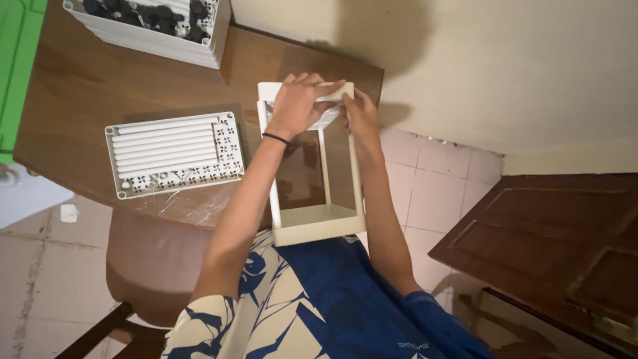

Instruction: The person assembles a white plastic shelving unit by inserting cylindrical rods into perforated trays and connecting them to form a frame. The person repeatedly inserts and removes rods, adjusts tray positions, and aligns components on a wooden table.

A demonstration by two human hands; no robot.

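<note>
Wooden surface [80,86] fills the upper left, its corner ending near 1 o'clock against the cream wall [498,60]. Tiled floor [432,186] shows below the wall on the right; dark wood door [551,239] at 4 o'clock.

White frame [318,223]: open box with thin posts, held lengthwise at centre, base plate toward the person's lap at 6 o'clock, top end toward 12 o'clock over the surface edge. It spans from the surface edge to the blue and white patterned shirt [312,306].

Brown chair [156,259] at 7 o'clock, seat tucked under the surface edge.

White tray [174,154] at 9 o'clock of the frame, flat on the surface: a row of white rods side by side, small white connectors along its right and bottom edges. Clear plastic film [193,206] lies just below it.

Second white tray [153,30] at 11 o'clock, loaded with black parts, partly cut off by the picture's top.

Left hand [299,103]: black band on the wrist, fingers clamped over the frame's top end from the left. Right hand [360,116]: fingers closed on the same top end at its right corner. Both hands touch the frame; hands nearly meet at the top bar.
</note>
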